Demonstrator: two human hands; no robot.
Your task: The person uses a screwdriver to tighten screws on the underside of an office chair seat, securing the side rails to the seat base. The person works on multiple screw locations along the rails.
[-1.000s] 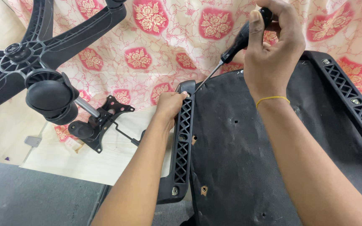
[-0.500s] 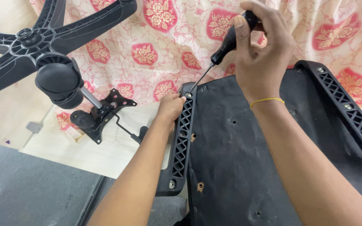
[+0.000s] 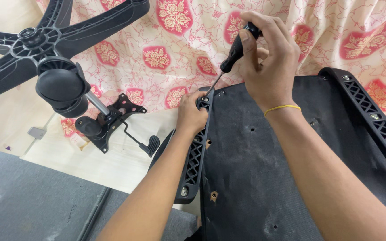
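Right hand (image 3: 266,67) tilts screwdriver (image 3: 234,52); left hand (image 3: 192,115) grips armrest bracket (image 3: 194,160).

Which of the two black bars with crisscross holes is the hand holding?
The left bar. The left hand grips its top end where the screwdriver tip meets it. The right bar lies untouched on the seat's other edge.

Both forearms are bare and sleeveless; a thin yellow band (image 3: 282,108) circles the right wrist.
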